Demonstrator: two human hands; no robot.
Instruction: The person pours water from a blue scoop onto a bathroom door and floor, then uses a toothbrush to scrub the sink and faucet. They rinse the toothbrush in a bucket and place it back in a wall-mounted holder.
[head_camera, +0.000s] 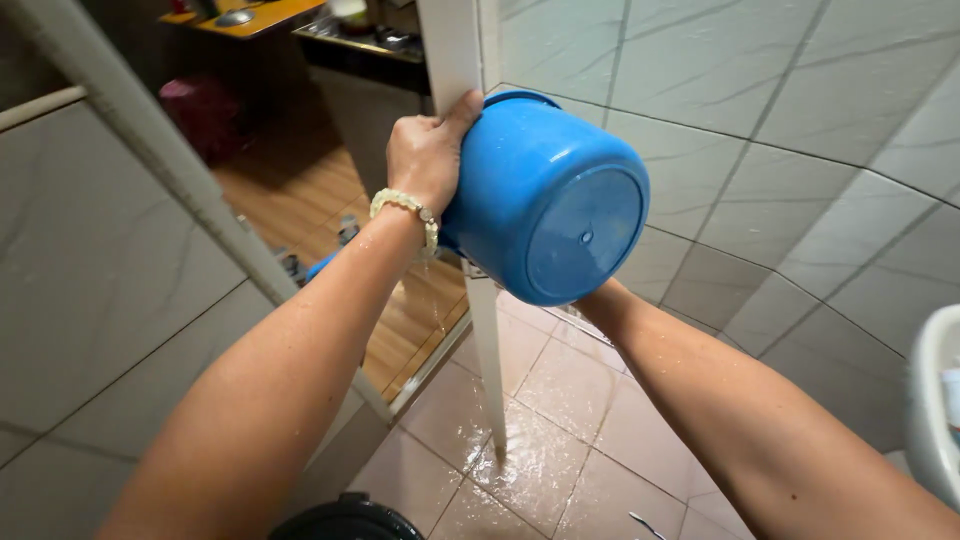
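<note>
Blue plastic bucket (545, 200), tipped mouth-first against the white door frame (455, 50): we grip its rim with our left hand (425, 155), fingers curled. Our right hand is hidden behind it, grip untellable. Wet floor tiles (540, 460) lie below.

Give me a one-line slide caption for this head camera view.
Left hand grips the rim of a tipped blue bucket against a white door frame, above a wet tiled floor.
</note>
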